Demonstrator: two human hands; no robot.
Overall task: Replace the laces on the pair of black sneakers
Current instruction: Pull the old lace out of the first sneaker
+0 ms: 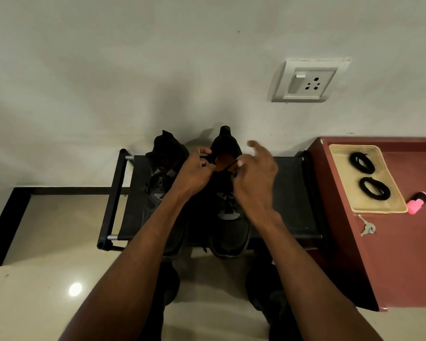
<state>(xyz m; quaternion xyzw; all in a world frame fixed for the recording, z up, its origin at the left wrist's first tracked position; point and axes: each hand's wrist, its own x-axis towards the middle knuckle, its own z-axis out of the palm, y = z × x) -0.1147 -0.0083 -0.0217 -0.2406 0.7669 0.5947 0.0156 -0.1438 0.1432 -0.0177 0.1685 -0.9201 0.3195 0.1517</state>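
Sneakers (229,193) sit on the rack (288,193); left hand (194,173) pinches the right shoe's collar, right hand (253,178) blurred, grip unclear. Unlacing underway; next, draw old lace free.

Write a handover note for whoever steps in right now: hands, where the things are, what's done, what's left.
Left hand: fingers curled at the collar of the right sneaker, seemingly pinching it.
Right hand: over the same sneaker's opening, fingers partly raised and blurred; grip unclear.
Both sneakers stand on the black rack; the left sneaker is untouched, its lace seemingly in.
Two coiled black laces lie in the tray on the red cabinet.
Done: no new lace taken.
Left: strip old laces, thread new ones, both shoes.
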